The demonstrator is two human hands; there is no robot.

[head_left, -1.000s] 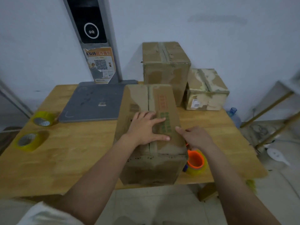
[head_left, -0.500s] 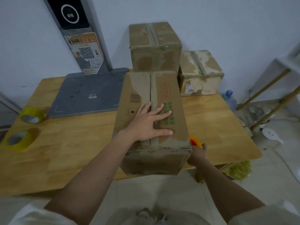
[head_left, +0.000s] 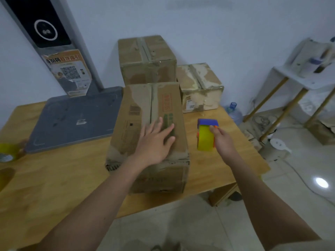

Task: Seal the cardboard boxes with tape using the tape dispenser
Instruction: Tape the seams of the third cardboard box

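A long worn cardboard box (head_left: 145,109) lies on the wooden table (head_left: 59,178), its closed top flaps meeting in a centre seam. My left hand (head_left: 155,142) rests flat on the near part of its top, fingers spread. To the right of the box, my right hand (head_left: 222,140) holds a tape dispenser (head_left: 206,134) above the table; it has a blue front, orange frame and a yellow tape roll. Two more boxes stand behind: a tall cardboard box (head_left: 146,58) and a smaller cardboard box (head_left: 199,86).
A grey flat board (head_left: 76,118) lies on the table's left half. Yellow tape rolls (head_left: 8,153) sit at the left edge. A dark panel with a poster (head_left: 52,42) leans on the wall. A water jug (head_left: 233,115) and white shelf (head_left: 304,75) stand on the right.
My right hand has come up from beside the box's near corner, now holding the tape dispenser lifted to the right of the box. My left hand stays on the box top.
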